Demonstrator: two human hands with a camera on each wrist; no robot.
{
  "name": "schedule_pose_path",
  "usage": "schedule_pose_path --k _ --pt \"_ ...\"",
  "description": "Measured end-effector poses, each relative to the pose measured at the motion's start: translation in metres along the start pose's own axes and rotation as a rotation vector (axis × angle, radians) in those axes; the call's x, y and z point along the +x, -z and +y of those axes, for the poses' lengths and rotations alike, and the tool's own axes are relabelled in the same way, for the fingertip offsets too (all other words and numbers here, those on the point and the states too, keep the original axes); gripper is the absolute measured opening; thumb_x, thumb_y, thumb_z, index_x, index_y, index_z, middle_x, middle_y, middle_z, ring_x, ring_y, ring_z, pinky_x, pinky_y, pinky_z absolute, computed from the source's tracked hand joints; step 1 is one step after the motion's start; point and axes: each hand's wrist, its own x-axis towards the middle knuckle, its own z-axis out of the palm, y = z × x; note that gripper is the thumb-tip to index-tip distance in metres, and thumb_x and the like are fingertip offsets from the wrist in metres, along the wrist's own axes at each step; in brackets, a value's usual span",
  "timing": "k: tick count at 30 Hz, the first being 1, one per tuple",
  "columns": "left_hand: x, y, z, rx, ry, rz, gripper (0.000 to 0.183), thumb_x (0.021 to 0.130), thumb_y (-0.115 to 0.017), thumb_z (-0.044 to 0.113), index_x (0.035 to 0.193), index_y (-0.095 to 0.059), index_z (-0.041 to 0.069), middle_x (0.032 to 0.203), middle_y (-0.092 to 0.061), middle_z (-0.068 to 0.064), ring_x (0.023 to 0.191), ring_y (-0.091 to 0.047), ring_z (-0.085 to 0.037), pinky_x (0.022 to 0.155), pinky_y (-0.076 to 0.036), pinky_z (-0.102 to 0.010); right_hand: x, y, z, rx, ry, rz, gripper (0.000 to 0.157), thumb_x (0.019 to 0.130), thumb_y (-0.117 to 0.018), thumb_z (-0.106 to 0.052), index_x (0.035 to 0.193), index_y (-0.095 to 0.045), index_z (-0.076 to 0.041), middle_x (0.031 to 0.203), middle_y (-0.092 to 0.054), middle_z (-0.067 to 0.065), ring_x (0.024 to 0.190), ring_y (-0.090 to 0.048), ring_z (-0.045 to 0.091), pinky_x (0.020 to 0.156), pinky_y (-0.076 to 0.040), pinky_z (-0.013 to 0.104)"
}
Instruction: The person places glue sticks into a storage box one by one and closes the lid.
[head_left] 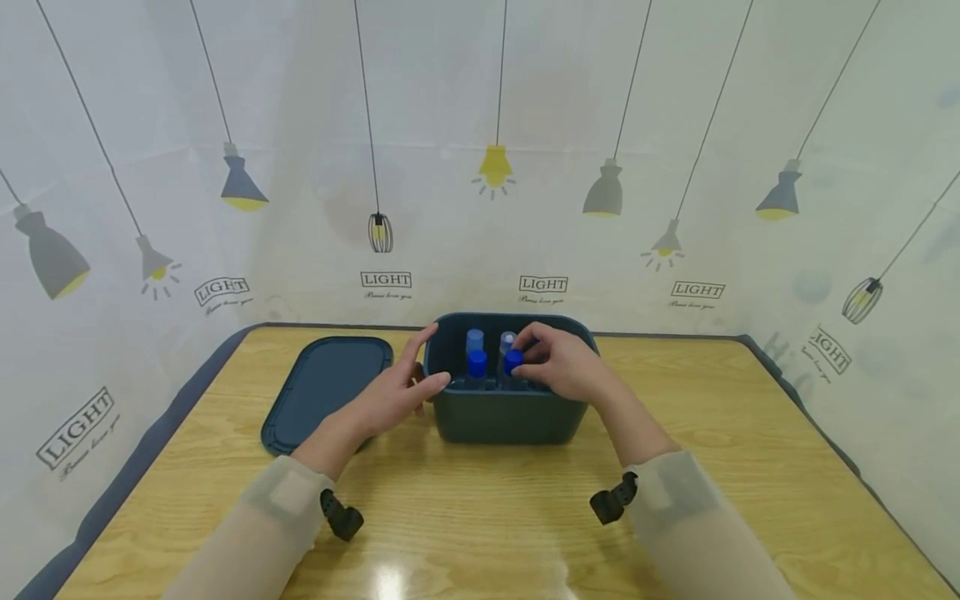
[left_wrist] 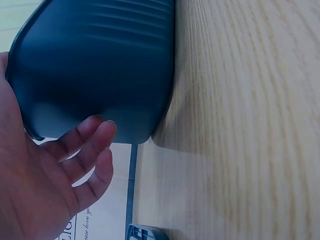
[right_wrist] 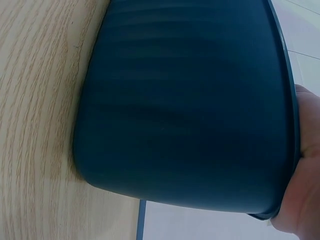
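Note:
A dark teal plastic bin (head_left: 510,418) stands on the table, with several blue-capped bottles (head_left: 477,363) upright inside. My right hand (head_left: 566,362) reaches over the bin's right rim and pinches the blue cap of the front right bottle (head_left: 513,360) between thumb and fingers. The bottle's body is mostly hidden behind the front wall. At the bin's left end, my left hand (head_left: 397,387) spreads thumb and index finger along the rim. In the left wrist view its other fingers (left_wrist: 104,132) bend loosely beside the outer wall. The right wrist view shows the bin wall (right_wrist: 185,110) hiding the right fingertips.
A dark teal lid (head_left: 326,387) lies flat on the wooden table (head_left: 465,508), left of the bin. Behind the table hangs a pale cloth (head_left: 450,108) printed with lamps. Each sleeved wrist wears a small black camera, such as the left one (head_left: 342,517).

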Motion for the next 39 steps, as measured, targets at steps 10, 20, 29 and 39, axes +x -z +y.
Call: schedule_pose_path --k 10,20,29,39 --pt "0.000 0.000 0.000 -0.004 0.005 -0.001 0.084 0.109 -0.055 0.063 0.174 -0.003 0.048 0.106 -0.068 -0.013 0.089 -0.069 -0.039 0.081 -0.055 -0.041 -0.001 0.000 0.000 0.009 -0.006 0.000 0.034 0.102 -0.080 -0.023 0.133 -0.066 -0.018 0.130 -0.076 0.011 0.121 -0.072 0.031 0.098 -0.058 0.049" --pt "-0.001 -0.001 0.000 -0.005 0.003 0.003 0.085 0.109 -0.055 0.063 0.175 -0.003 0.048 0.105 -0.069 -0.012 0.089 -0.070 -0.037 0.085 -0.056 -0.041 -0.003 -0.003 0.002 0.018 0.026 0.033 0.041 0.099 -0.084 -0.028 0.136 -0.067 -0.020 0.132 -0.075 0.009 0.120 -0.071 0.030 0.100 -0.059 0.052" --pt "0.001 -0.002 -0.003 -0.017 -0.009 0.000 0.085 0.109 -0.054 0.063 0.175 -0.003 0.047 0.105 -0.067 -0.013 0.087 -0.069 -0.039 0.082 -0.056 -0.041 -0.009 0.002 0.003 0.123 0.112 0.226 0.046 0.103 -0.080 -0.031 0.142 -0.066 -0.013 0.137 -0.074 0.012 0.106 -0.071 0.028 0.089 -0.060 0.043" --pt "0.000 0.000 -0.001 -0.009 -0.001 -0.007 0.086 0.108 -0.054 0.067 0.174 -0.002 0.050 0.106 -0.068 -0.015 0.087 -0.069 -0.039 0.081 -0.055 -0.042 -0.045 0.028 0.027 0.095 0.106 0.298 0.056 0.107 -0.074 -0.035 0.155 -0.058 -0.013 0.159 -0.057 0.013 0.137 -0.059 0.034 0.106 -0.050 0.054"
